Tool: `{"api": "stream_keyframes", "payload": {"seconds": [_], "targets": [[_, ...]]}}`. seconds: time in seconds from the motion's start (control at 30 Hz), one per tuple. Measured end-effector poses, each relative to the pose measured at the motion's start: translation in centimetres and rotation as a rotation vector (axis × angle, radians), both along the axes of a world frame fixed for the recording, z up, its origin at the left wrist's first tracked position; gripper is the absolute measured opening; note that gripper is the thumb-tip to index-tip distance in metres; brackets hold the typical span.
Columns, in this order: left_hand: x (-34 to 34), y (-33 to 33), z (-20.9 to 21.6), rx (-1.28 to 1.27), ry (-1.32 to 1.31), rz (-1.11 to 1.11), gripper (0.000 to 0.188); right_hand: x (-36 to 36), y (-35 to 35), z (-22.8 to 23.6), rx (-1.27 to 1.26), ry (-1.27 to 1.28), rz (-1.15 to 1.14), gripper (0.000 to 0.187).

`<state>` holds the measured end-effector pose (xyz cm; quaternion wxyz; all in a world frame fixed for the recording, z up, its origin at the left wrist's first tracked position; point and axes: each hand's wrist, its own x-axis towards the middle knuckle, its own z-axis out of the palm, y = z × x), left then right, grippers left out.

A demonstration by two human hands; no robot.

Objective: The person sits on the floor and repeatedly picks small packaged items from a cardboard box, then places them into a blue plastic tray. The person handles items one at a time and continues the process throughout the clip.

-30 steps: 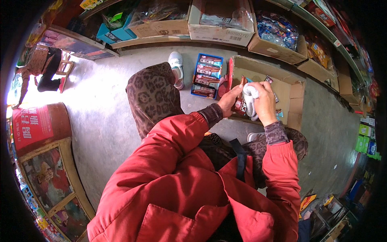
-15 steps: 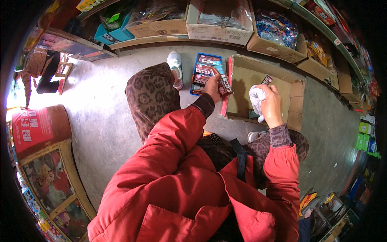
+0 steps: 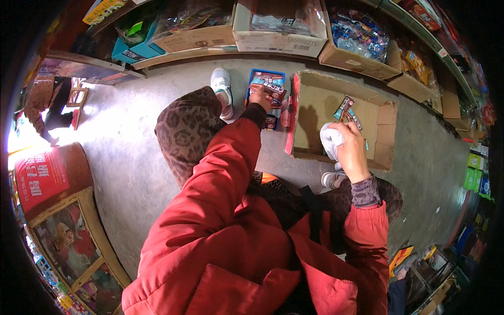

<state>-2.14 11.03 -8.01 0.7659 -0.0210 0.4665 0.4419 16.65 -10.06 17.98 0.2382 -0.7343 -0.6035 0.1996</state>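
Note:
Over the small blue tray (image 3: 268, 70), my left hand (image 3: 259, 98) has its fingers closed on a brown-wrapped snack bar (image 3: 276, 92). More brown and light-blue bars lie in the tray, partly covered by that hand. My right hand (image 3: 353, 149) grips a bunched white cloth (image 3: 331, 140) above the near side of an open cardboard box (image 3: 386, 137). Inside the box, beyond the right hand, lie a few wrapped bars (image 3: 344, 108); the hand may hide others.
Cartons of packaged goods (image 3: 359, 60) line the low shelf ahead. A glass-fronted wooden cabinet (image 3: 68, 236) stands at left, with another person's arm (image 3: 39, 118) beyond it. My shoe (image 3: 221, 84) is left of the tray; more goods (image 3: 420, 273) lie at lower right.
My left hand has moved left and away from the box edge, back over the tray. Bars now show inside the box. The right hand still grips the cloth, slightly lower.

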Motion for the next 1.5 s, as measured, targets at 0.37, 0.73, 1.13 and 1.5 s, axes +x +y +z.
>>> {"api": "stream_keyframes", "payload": {"seconds": [0.37,0.73,1.13,1.5], "targets": [[-1.6,3.7,-7.9,1.024,1.511,-0.761,0.021,0.7,-0.4,-0.2,-0.109,0.019,0.009,0.054],[-0.4,5.6,-10.9,0.221,0.435,-0.157,0.026,0.3,0.4,0.1,-0.125,0.059,0.063,0.055],[-0.2,5.2,-6.4,0.187,0.873,-0.375,0.053,0.3,0.2,-0.2,-0.148,0.052,0.081,0.053],[0.7,1.9,-1.1,0.899,1.684,-0.327,0.027,0.4,0.1,-0.1,-0.151,0.053,0.096,0.051]]}}
